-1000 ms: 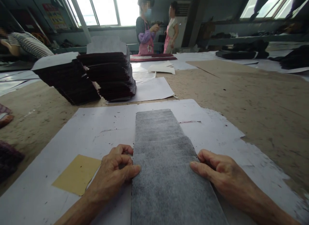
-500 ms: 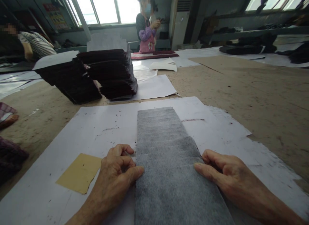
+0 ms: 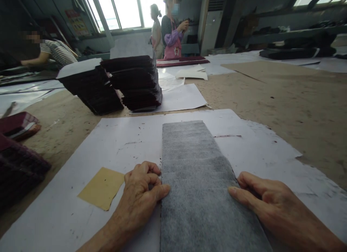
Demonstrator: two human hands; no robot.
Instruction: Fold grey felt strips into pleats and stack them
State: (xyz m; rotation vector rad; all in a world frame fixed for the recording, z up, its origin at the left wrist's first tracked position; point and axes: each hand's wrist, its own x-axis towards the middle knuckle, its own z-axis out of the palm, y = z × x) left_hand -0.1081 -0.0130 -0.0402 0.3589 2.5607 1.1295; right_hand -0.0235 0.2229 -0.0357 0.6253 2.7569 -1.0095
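A long grey fabric panel [image 3: 195, 183], speckled and faintly creased crosswise, lies lengthwise in front of me on white paper [image 3: 130, 136]. Its near end runs out of the picture. My left hand [image 3: 145, 187] holds the panel's left edge, thumb on top and the other fingers curled at the side. At the right edge, my right hand [image 3: 262, 198] pinches with its thumb above and its fingers partly hidden at the rim. A yellowish card [image 3: 101, 188] lies on the paper, just left of my left hand.
Two tall stacks of dark fabric pieces, a left stack [image 3: 92, 87] and a right stack [image 3: 135, 84], stand beyond the paper. Dark maroon bundles [image 3: 20, 169] sit at the left. Several people are around the far side of the brown table [image 3: 271, 96].
The view has swung slightly left, so everything sits further right. My hands keep their hold on the panel. Another person now shows by the window, and the striped-shirt person's arm reaches out.
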